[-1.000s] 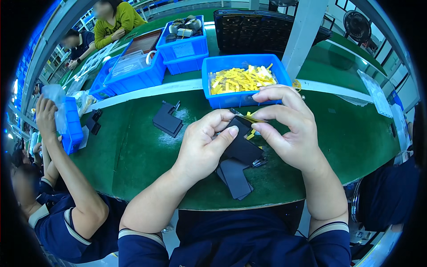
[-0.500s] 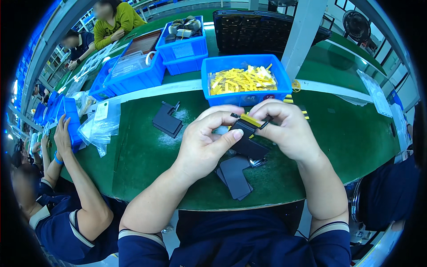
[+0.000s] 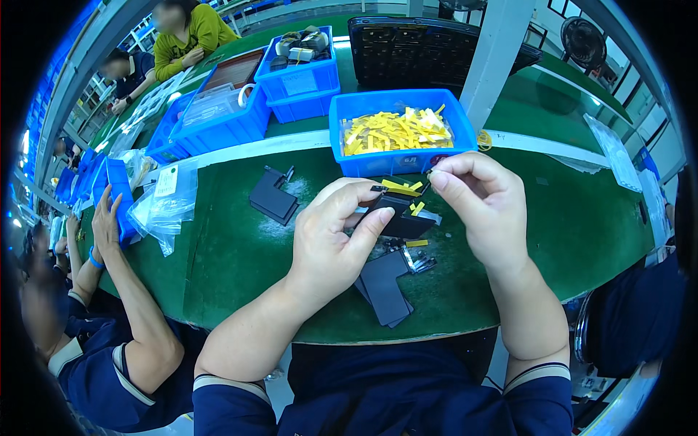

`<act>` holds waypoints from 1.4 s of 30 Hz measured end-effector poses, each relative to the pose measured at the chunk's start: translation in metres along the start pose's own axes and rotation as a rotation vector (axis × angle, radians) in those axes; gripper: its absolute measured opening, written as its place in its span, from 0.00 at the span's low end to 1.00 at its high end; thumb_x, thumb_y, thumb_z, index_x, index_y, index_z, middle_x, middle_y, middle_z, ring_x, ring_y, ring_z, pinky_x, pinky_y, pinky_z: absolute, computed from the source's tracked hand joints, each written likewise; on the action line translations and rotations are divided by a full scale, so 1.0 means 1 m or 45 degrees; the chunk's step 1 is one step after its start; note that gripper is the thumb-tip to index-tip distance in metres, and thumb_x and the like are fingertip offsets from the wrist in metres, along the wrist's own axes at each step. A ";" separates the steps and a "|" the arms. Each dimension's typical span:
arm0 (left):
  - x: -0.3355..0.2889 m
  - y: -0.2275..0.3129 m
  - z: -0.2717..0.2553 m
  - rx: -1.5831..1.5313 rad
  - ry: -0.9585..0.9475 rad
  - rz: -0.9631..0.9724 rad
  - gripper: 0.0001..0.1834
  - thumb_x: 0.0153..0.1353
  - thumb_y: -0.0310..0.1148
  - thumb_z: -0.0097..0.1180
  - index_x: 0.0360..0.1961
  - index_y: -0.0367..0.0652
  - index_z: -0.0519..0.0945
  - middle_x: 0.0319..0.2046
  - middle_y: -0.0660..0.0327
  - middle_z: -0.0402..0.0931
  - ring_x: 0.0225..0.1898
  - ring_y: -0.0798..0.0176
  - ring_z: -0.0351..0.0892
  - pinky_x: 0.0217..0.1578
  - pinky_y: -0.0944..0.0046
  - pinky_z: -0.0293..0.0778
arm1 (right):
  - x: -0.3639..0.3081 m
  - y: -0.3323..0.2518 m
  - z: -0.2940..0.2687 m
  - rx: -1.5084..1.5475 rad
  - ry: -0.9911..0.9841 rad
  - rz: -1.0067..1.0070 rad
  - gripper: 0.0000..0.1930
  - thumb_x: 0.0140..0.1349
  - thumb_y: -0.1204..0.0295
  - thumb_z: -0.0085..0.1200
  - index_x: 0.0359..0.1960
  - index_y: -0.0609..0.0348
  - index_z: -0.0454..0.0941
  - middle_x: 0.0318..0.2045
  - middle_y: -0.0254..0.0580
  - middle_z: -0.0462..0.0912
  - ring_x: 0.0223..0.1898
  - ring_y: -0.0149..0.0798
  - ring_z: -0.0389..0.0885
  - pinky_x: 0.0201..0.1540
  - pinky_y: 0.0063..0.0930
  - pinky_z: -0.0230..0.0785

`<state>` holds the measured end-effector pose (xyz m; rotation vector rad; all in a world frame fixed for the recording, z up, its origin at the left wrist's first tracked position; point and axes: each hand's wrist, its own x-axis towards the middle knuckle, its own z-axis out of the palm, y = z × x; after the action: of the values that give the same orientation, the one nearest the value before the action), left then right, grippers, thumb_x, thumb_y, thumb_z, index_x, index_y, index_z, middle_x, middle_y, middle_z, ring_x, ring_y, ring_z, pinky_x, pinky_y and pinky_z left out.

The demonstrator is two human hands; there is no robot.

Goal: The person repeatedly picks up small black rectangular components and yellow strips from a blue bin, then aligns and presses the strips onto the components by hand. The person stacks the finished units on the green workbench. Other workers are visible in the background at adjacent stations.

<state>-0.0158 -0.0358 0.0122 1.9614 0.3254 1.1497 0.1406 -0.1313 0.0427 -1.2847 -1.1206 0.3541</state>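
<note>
1 black part, partly hidden, is gripped by the left hand; the right hand pinches an indistinct dark tip.

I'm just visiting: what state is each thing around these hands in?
Left hand: closed on the held black piece.
Held black piece: tilted, yellow strip at its far edge.
Right hand: pinching a thin dark part.
Blue bin: open, holding many yellow strips.
Near black pieces: stacked askew.
Left-side black pieces: lying flat.
Clear bags: lying loose, creased.
</note>
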 end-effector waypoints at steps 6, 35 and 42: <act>0.001 -0.002 0.001 -0.134 -0.005 -0.093 0.10 0.54 0.24 0.59 0.38 0.33 0.75 0.35 0.55 0.74 0.35 0.64 0.79 0.31 0.69 0.79 | 0.003 0.004 -0.010 0.481 -0.199 0.279 0.04 0.54 0.77 0.58 0.30 0.64 0.80 0.26 0.36 0.80 0.29 0.26 0.76 0.33 0.20 0.68; -0.002 -0.008 0.000 -0.337 -0.063 -0.350 0.11 0.55 0.25 0.59 0.38 0.31 0.75 0.33 0.59 0.72 0.35 0.70 0.75 0.31 0.71 0.77 | -0.001 0.009 0.005 -0.107 -0.009 -0.142 0.01 0.50 0.79 0.55 0.26 0.63 0.77 0.24 0.36 0.77 0.27 0.29 0.75 0.32 0.21 0.68; -0.003 0.001 -0.001 -0.669 -0.145 -0.479 0.09 0.57 0.21 0.55 0.40 0.36 0.74 0.37 0.62 0.74 0.38 0.72 0.74 0.41 0.72 0.70 | 0.000 0.008 -0.004 0.251 -0.212 0.110 0.03 0.53 0.78 0.55 0.28 0.63 0.75 0.28 0.32 0.77 0.29 0.23 0.73 0.35 0.20 0.68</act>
<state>-0.0179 -0.0374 0.0113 1.4211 0.2814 0.7771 0.1464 -0.1306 0.0366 -1.1465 -1.1411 0.6302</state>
